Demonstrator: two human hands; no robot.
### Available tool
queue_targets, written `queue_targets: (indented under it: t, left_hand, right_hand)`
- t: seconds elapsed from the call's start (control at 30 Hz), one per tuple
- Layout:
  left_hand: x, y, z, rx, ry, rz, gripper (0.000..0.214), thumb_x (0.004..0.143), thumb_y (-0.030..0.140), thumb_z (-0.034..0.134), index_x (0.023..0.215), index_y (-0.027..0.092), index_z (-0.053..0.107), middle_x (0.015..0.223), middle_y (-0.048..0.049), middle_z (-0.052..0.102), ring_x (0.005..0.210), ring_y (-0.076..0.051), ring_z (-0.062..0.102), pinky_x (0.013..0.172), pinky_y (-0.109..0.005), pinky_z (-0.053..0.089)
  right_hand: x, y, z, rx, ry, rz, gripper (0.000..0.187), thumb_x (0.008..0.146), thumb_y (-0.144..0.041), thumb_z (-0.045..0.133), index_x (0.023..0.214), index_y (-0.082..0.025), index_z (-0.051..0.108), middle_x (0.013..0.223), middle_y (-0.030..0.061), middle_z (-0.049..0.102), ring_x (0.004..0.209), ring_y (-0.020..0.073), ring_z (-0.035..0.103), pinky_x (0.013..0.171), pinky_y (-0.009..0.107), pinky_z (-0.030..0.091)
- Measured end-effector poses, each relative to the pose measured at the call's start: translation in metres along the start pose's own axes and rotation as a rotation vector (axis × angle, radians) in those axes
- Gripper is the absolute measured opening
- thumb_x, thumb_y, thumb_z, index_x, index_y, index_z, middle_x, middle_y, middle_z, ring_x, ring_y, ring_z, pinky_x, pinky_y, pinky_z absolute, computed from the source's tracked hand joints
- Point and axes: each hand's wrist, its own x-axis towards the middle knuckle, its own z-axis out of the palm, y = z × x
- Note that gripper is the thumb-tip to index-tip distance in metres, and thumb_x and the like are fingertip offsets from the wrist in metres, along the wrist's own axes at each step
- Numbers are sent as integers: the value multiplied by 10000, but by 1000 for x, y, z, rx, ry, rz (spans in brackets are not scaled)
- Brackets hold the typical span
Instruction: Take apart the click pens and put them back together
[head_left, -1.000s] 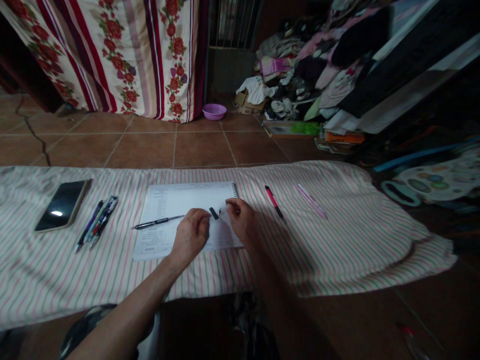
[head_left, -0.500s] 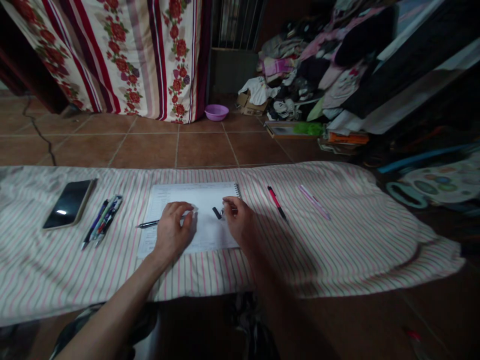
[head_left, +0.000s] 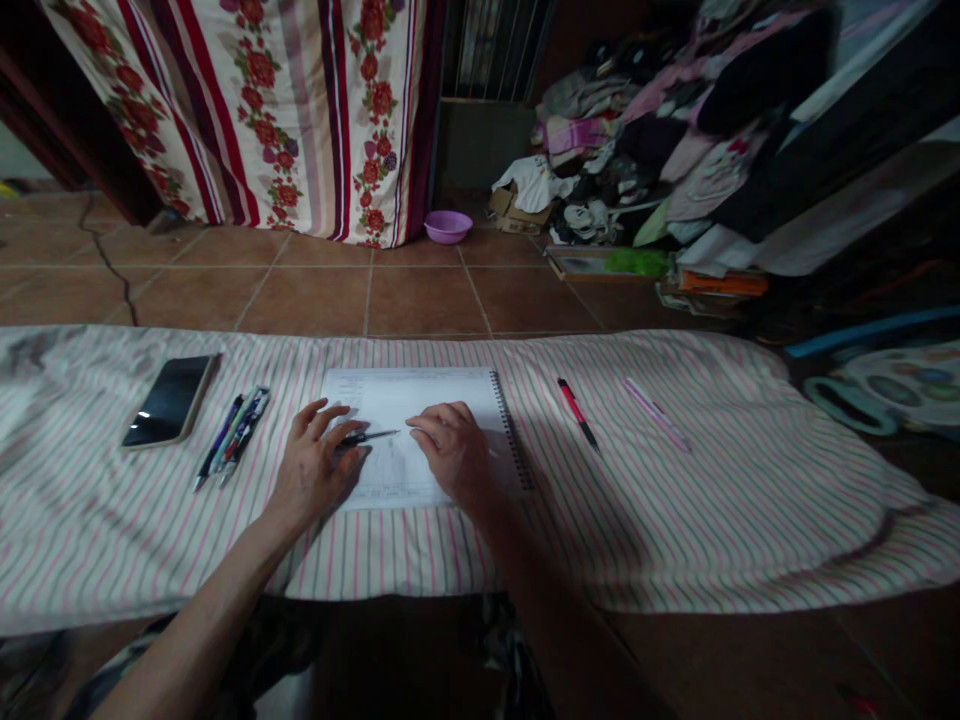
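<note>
We were, it seemed, handling the dark pen over the notebook, its thin tip pointing at our right hand; the next move called for a light, steady pinch. Our hands stood apart. Our left hand curled about the pen's rear, though we couldn't tell whether it gripped. The right's bent fingers hid anything they held.

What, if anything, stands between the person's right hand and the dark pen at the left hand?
Nothing visible stands between the right hand and the dark pen: only a short stretch of notebook page shows between the fingertips and the pen's thin end. What may lie under the right hand is hidden.
</note>
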Motion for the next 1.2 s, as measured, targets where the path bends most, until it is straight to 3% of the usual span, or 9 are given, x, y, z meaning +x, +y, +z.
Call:
queue_targets:
  t: [0.27, 0.67, 0.9, 1.2]
  left_hand:
    - [-4, 3, -3, -36, 5, -32, 221, 820, 281, 544, 1013, 212, 627, 1046, -80, 598, 1042, -264, 447, 888, -458, 435]
    - [-7, 1, 3, -13, -14, -88, 209, 836, 228, 510, 985, 149, 633, 911, -93, 599, 939, -242, 467, 816, -409, 467]
    - [-4, 3, 3, -37, -24, -108, 175, 839, 186, 475, 924, 170, 627, 869, -83, 600, 907, -239, 480, 790, -400, 472]
    - [-4, 5, 3, -50, -60, -93, 171, 861, 225, 436, 901, 161, 589, 825, -73, 613, 846, -230, 504, 768, -388, 449]
  right_hand:
    - [6, -12, 9, -107, -114, 15, 155, 809, -189, 582, 928, -230, 674, 861, 49, 621, 876, 213, 478, 770, 352, 439]
    - [11, -17, 22, -157, -199, -27, 158, 840, -235, 551, 950, -239, 664, 906, 42, 624, 926, 202, 481, 793, 328, 432]
    - [12, -14, 27, -113, -198, -61, 123, 841, -200, 542, 830, -221, 663, 851, 42, 636, 897, 204, 498, 776, 331, 427]
    - [11, -13, 22, -102, -198, -66, 102, 835, -185, 550, 847, -194, 651, 826, 43, 666, 850, 203, 517, 768, 329, 421]
